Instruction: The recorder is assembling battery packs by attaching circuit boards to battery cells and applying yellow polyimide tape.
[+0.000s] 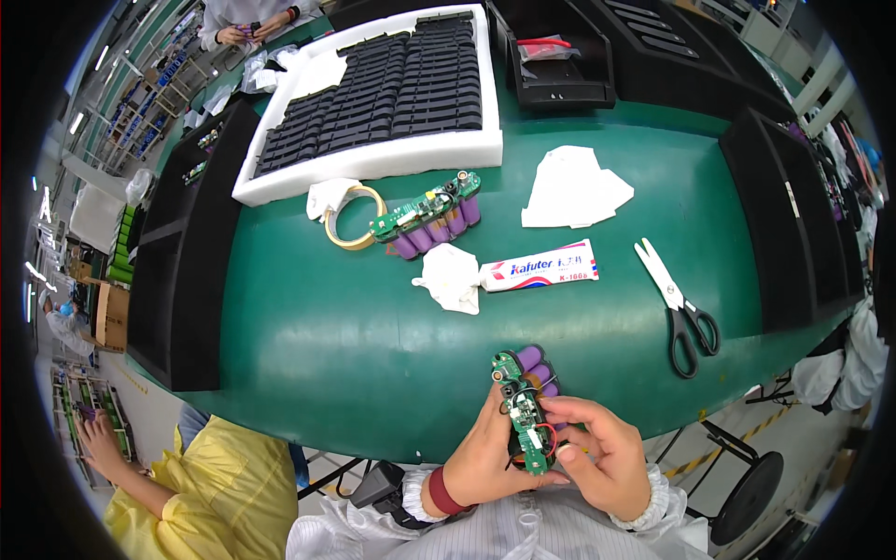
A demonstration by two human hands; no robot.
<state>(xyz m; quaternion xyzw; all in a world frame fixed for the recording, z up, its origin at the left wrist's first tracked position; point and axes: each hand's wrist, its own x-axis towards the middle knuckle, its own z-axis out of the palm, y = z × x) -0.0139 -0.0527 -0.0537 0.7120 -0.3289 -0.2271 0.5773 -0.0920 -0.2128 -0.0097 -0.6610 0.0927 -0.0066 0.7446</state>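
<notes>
Battery pack (525,408) is held between both hands (481,457).

I have both hands close together at the near middle of the scene. My left hand (481,453) grips, fingers reaching toward the far side, thumb (530,480) stretched rightward along the near side. My right hand (611,448) comes in from the right, fingers bent leftward, its thumb (576,461) apart from the index finger (571,408). My left wrist (450,491) and right wrist (642,502) angle inward from the near edge.
</notes>
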